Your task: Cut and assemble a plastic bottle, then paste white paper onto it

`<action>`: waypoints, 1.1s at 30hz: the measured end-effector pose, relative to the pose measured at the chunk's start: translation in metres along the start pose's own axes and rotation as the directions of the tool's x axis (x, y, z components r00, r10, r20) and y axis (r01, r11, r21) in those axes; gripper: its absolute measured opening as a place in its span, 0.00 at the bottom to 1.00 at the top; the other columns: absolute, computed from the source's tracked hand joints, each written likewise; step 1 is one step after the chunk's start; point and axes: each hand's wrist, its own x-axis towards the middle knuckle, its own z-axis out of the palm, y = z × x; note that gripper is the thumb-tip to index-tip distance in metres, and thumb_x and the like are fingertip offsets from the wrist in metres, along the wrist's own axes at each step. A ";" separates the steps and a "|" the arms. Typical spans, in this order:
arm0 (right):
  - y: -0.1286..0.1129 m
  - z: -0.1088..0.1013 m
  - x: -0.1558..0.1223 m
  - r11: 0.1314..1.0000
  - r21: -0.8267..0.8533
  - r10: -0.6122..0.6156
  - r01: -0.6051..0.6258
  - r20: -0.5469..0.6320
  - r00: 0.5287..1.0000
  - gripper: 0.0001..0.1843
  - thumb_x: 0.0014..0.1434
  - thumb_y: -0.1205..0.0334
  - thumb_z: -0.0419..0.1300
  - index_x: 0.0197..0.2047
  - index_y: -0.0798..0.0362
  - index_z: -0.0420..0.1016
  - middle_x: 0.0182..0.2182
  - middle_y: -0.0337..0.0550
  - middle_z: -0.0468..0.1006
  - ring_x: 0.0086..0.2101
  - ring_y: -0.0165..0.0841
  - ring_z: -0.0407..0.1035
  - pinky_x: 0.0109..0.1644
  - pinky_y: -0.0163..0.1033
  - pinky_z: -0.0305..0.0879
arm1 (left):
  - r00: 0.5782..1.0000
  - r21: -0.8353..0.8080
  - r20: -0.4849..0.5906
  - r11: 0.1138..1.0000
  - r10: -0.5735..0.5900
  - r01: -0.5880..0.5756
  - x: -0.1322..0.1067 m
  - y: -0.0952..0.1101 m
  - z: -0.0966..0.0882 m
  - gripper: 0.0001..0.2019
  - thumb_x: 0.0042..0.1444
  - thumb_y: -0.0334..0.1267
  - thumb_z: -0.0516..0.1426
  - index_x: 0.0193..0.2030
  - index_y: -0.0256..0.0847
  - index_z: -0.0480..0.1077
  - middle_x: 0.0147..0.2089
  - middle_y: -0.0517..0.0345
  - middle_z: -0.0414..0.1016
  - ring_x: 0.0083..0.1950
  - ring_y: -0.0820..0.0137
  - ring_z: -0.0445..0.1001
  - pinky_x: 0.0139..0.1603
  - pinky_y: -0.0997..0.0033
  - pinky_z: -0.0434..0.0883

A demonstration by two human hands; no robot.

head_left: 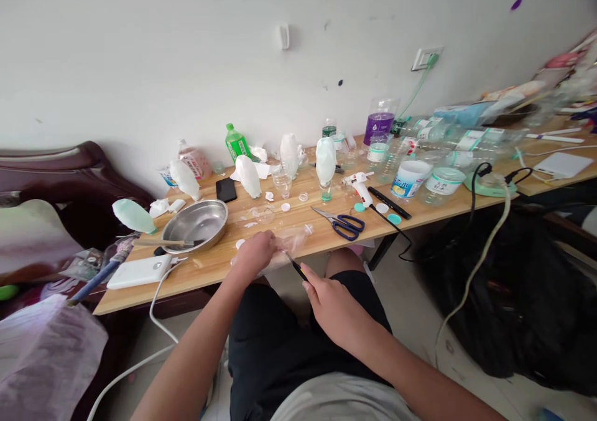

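Note:
Near the table's front edge, my left hand (255,251) is closed around a clear plastic bottle (296,239) lying on its side, its neck pointing right. My right hand (336,304) grips a slim black-handled knife (296,267) over my lap. The knife's pale metal end meets the lower side of the bottle; its exact tip is blurred. To the right of the bottle lie scissors (342,223) with dark blue handles. Small loose white pieces are close to my left hand.
A metal bowl (219,217) and a white power bank (140,272) are at left. White-coated bottle shapes (247,176) stand behind. A glue gun (361,188), black marker (389,203) and several clear bottles (445,185) fill the right. Cables hang off both sides.

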 end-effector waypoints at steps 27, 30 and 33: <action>0.004 0.041 -0.002 0.978 -0.208 0.014 -0.023 -0.047 0.999 0.29 0.72 0.63 0.42 0.74 0.51 0.48 0.41 0.52 0.80 0.38 0.44 0.78 0.38 0.42 0.69 | 0.993 0.113 0.081 0.989 0.083 -0.092 0.004 -0.002 -0.002 0.22 0.68 0.42 0.46 0.65 0.45 0.64 0.52 0.44 0.76 0.49 0.55 0.78 0.48 0.60 0.71; 0.005 0.043 0.002 0.978 -0.208 0.019 -0.030 -0.052 0.998 0.30 0.71 0.64 0.44 0.74 0.50 0.47 0.41 0.51 0.80 0.37 0.43 0.78 0.38 0.41 0.69 | 0.992 0.133 0.078 0.986 0.095 -0.105 0.005 -0.003 -0.001 0.23 0.68 0.42 0.46 0.68 0.43 0.60 0.53 0.43 0.76 0.51 0.54 0.78 0.49 0.60 0.71; 0.004 0.043 0.003 0.978 -0.204 0.023 -0.032 -0.048 0.999 0.30 0.71 0.64 0.44 0.74 0.49 0.47 0.41 0.51 0.80 0.38 0.43 0.78 0.38 0.41 0.69 | 0.993 0.160 0.064 0.982 0.096 -0.105 0.004 -0.003 0.000 0.23 0.68 0.42 0.46 0.68 0.42 0.60 0.52 0.42 0.76 0.49 0.54 0.78 0.48 0.59 0.71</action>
